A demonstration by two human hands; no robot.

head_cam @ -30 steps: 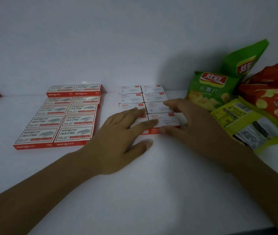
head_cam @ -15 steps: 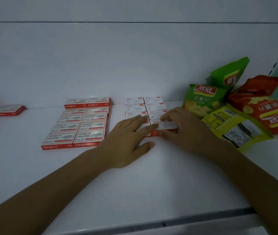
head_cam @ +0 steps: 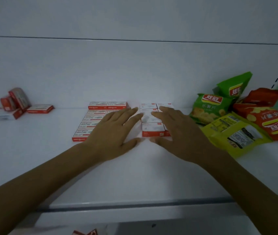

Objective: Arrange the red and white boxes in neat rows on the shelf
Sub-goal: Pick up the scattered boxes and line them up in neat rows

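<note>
The left hand [head_cam: 114, 131] and the right hand [head_cam: 180, 133] are both spread flat, fingers straight and apart, gripping nothing. They sit either side of the front of the white-topped block [head_cam: 152, 128], and from where I stand I cannot tell whether they press on the boxes or hover just above. The left hand covers the gap and part of the near column of the red-labelled block [head_cam: 90, 122] just beside it, which lies in two tidy columns running to the back wall. Both blocks rest flat in the middle of the shelf [head_cam: 135, 175]. These look like small card cartons: light, stiff enough to be nudged by their sides, and likely to skid on the smooth white surface. I'd square them with flat fingers against the outer edges, or pinch one by its short ends to lift it. Well off to the left a few loose boxes [head_cam: 40, 108] lie untidy, some tipped up, probably the next to gather. To the right a heap of snack bags [head_cam: 233, 133] crowds near the right hand.
</note>
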